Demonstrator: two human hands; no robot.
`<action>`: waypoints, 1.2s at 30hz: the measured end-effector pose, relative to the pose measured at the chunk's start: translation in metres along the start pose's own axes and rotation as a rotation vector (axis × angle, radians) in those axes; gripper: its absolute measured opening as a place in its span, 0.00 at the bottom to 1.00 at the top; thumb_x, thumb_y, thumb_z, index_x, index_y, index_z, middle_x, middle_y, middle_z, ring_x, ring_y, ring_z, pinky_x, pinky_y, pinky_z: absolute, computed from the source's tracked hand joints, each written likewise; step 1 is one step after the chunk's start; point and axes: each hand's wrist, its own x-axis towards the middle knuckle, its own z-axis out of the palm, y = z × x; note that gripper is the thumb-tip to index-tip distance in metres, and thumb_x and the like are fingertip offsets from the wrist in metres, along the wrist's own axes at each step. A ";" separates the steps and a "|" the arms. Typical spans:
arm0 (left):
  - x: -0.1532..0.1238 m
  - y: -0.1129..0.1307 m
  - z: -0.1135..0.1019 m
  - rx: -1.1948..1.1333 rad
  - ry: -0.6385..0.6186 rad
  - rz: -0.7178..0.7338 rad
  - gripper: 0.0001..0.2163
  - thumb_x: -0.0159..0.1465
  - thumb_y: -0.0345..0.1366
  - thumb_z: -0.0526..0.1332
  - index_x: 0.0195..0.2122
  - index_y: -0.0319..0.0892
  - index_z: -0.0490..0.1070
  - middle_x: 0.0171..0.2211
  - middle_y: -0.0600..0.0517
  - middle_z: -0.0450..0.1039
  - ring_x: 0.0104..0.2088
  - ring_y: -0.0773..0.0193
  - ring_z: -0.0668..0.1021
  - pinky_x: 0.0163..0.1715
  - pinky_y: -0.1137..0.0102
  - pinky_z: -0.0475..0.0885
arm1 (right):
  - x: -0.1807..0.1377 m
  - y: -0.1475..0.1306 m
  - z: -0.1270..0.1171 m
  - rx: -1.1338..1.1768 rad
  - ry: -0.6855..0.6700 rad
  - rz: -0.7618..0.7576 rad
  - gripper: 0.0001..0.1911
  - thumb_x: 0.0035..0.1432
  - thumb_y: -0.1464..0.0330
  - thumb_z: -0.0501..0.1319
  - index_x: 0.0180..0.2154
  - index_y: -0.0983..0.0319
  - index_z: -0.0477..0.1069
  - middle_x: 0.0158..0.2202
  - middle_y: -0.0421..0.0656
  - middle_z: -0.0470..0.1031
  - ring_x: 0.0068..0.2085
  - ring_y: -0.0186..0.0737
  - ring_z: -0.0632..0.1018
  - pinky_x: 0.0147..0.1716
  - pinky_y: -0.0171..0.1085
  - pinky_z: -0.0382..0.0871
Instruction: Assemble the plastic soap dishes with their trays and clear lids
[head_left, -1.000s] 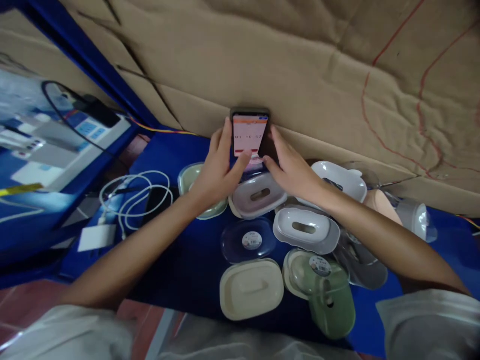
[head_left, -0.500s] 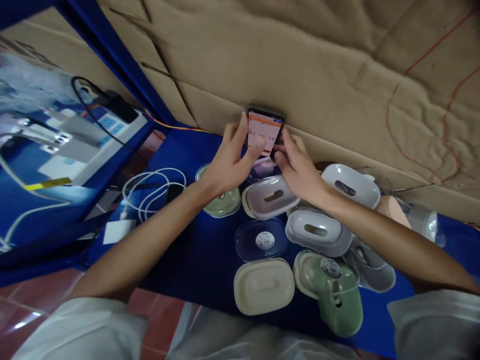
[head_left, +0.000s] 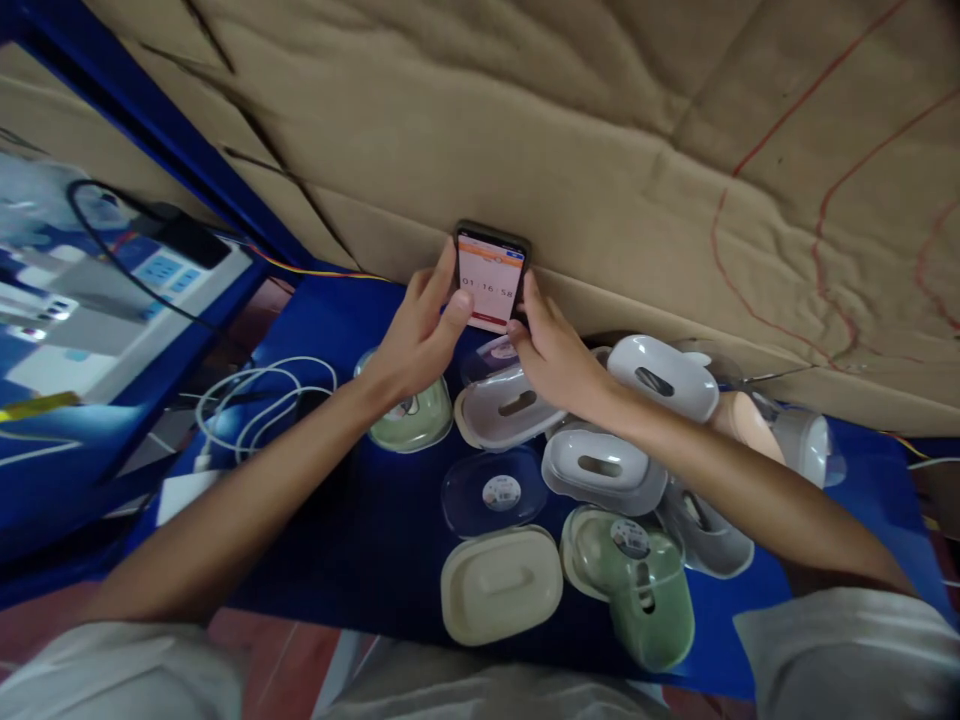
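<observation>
while two hands (head_left: 480, 345) hold one phone (head_left: 491, 275), one cream lid (head_left: 501, 583) lies near.

My hands (head_left: 420, 335) cover the phone's (head_left: 491, 280) lower edge, so I can't tell what props it. Small screen text is unreadable. My right arm (head_left: 720, 480) hides parts of several lids (head_left: 600, 465). Left-side gear (head_left: 112, 290) is blurred and cut off.

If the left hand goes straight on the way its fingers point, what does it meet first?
The left hand already touches the phone; just behind the phone is probably the cardboard wall, though depth is unclear.
</observation>
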 end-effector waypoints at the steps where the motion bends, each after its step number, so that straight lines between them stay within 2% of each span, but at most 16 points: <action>1: 0.000 0.000 0.001 0.015 0.010 0.012 0.36 0.78 0.64 0.45 0.81 0.51 0.51 0.71 0.39 0.67 0.71 0.46 0.71 0.72 0.47 0.66 | 0.001 0.003 0.001 0.001 0.002 -0.006 0.40 0.78 0.66 0.46 0.81 0.62 0.29 0.76 0.60 0.59 0.73 0.55 0.69 0.72 0.62 0.66; 4: 0.000 -0.003 0.002 0.055 0.011 0.034 0.36 0.78 0.63 0.48 0.81 0.51 0.51 0.76 0.39 0.61 0.74 0.47 0.67 0.75 0.47 0.61 | 0.003 0.009 -0.003 0.018 -0.010 -0.034 0.40 0.77 0.68 0.45 0.81 0.65 0.29 0.76 0.62 0.57 0.72 0.55 0.71 0.71 0.61 0.68; 6: -0.001 -0.003 0.001 0.075 0.008 0.028 0.36 0.78 0.62 0.49 0.81 0.49 0.50 0.76 0.37 0.60 0.74 0.47 0.68 0.74 0.47 0.63 | -0.001 0.008 -0.012 0.014 -0.024 -0.064 0.40 0.76 0.69 0.46 0.81 0.65 0.31 0.77 0.63 0.57 0.71 0.55 0.71 0.70 0.61 0.69; 8: -0.006 0.003 -0.003 0.102 0.028 0.026 0.36 0.78 0.60 0.52 0.80 0.48 0.50 0.74 0.36 0.63 0.70 0.46 0.73 0.70 0.48 0.69 | -0.013 0.002 -0.027 -0.030 -0.049 -0.132 0.37 0.77 0.69 0.47 0.81 0.63 0.38 0.76 0.61 0.60 0.71 0.55 0.71 0.69 0.62 0.68; 10: -0.019 0.019 -0.009 0.160 0.071 0.044 0.34 0.78 0.56 0.56 0.80 0.49 0.50 0.70 0.36 0.67 0.64 0.47 0.78 0.62 0.50 0.76 | -0.032 -0.007 -0.041 -0.128 -0.106 -0.252 0.32 0.78 0.69 0.48 0.79 0.60 0.51 0.74 0.57 0.66 0.72 0.55 0.71 0.70 0.62 0.66; 12: -0.042 0.045 -0.013 0.260 0.102 0.081 0.31 0.78 0.50 0.59 0.78 0.49 0.53 0.66 0.37 0.71 0.62 0.48 0.79 0.58 0.52 0.79 | -0.054 -0.015 -0.048 -0.268 -0.184 -0.371 0.26 0.79 0.67 0.52 0.73 0.61 0.63 0.71 0.56 0.70 0.72 0.54 0.70 0.72 0.62 0.64; 14: -0.076 0.072 -0.014 0.367 0.089 0.147 0.25 0.77 0.41 0.60 0.73 0.49 0.62 0.60 0.40 0.75 0.59 0.49 0.80 0.56 0.53 0.80 | -0.076 -0.021 -0.047 -0.413 -0.231 -0.429 0.22 0.78 0.65 0.58 0.68 0.63 0.71 0.71 0.57 0.71 0.72 0.56 0.71 0.72 0.61 0.64; 17: -0.130 0.100 -0.009 0.478 -0.069 0.328 0.16 0.73 0.33 0.64 0.61 0.49 0.74 0.48 0.45 0.81 0.47 0.53 0.84 0.47 0.58 0.80 | -0.100 -0.023 -0.033 -0.576 -0.232 -0.446 0.21 0.75 0.64 0.64 0.65 0.63 0.75 0.72 0.57 0.70 0.72 0.58 0.71 0.72 0.61 0.65; 19: -0.155 0.103 -0.004 0.501 -0.099 0.278 0.13 0.73 0.32 0.64 0.58 0.48 0.75 0.48 0.45 0.82 0.46 0.53 0.84 0.47 0.57 0.79 | -0.113 -0.023 -0.023 -0.627 -0.217 -0.454 0.21 0.75 0.67 0.63 0.65 0.62 0.75 0.72 0.56 0.71 0.72 0.56 0.72 0.72 0.60 0.66; 20: -0.162 0.100 -0.002 0.540 -0.048 0.225 0.13 0.73 0.32 0.64 0.58 0.48 0.74 0.50 0.43 0.82 0.47 0.50 0.84 0.48 0.55 0.79 | -0.118 -0.022 -0.020 -0.636 -0.211 -0.453 0.21 0.75 0.69 0.62 0.65 0.63 0.75 0.71 0.55 0.72 0.71 0.55 0.73 0.72 0.59 0.67; 23: -0.161 0.083 0.003 0.664 0.168 -0.035 0.20 0.73 0.40 0.67 0.64 0.45 0.70 0.60 0.33 0.75 0.58 0.37 0.81 0.51 0.46 0.78 | -0.127 -0.022 -0.016 -0.643 -0.193 -0.433 0.20 0.74 0.72 0.60 0.64 0.61 0.75 0.66 0.52 0.78 0.67 0.52 0.76 0.69 0.57 0.70; 25: -0.151 0.071 0.005 0.694 0.221 -0.125 0.27 0.72 0.45 0.68 0.69 0.45 0.67 0.66 0.30 0.69 0.64 0.31 0.76 0.54 0.42 0.77 | -0.129 -0.025 -0.019 -0.653 -0.162 -0.449 0.18 0.74 0.74 0.59 0.61 0.60 0.77 0.61 0.50 0.81 0.63 0.50 0.80 0.68 0.57 0.70; 27: -0.140 0.064 0.009 0.704 0.206 -0.138 0.30 0.71 0.49 0.68 0.71 0.45 0.65 0.69 0.29 0.66 0.66 0.28 0.74 0.56 0.39 0.75 | -0.132 -0.030 -0.027 -0.647 -0.090 -0.501 0.17 0.75 0.74 0.59 0.60 0.60 0.78 0.57 0.48 0.84 0.57 0.48 0.82 0.66 0.54 0.70; 30: -0.135 0.061 0.015 0.760 0.126 -0.169 0.31 0.72 0.51 0.66 0.72 0.43 0.66 0.71 0.27 0.64 0.68 0.26 0.72 0.59 0.37 0.73 | -0.143 -0.040 -0.051 -0.601 0.091 -0.544 0.15 0.77 0.72 0.60 0.60 0.61 0.77 0.54 0.46 0.86 0.53 0.43 0.83 0.64 0.49 0.68; 33: -0.138 0.064 0.018 0.830 0.107 -0.177 0.27 0.74 0.47 0.65 0.69 0.38 0.70 0.71 0.26 0.64 0.69 0.27 0.71 0.62 0.39 0.70 | -0.162 -0.037 -0.083 -0.654 0.234 -0.444 0.16 0.76 0.72 0.63 0.61 0.61 0.75 0.54 0.45 0.86 0.51 0.43 0.84 0.63 0.48 0.65; 36: -0.138 0.070 0.019 0.840 0.079 0.000 0.15 0.76 0.39 0.62 0.60 0.40 0.77 0.65 0.32 0.74 0.65 0.35 0.77 0.64 0.40 0.66 | -0.179 -0.013 -0.107 -0.809 0.319 -0.288 0.18 0.75 0.71 0.65 0.63 0.61 0.74 0.51 0.46 0.86 0.48 0.45 0.84 0.59 0.47 0.66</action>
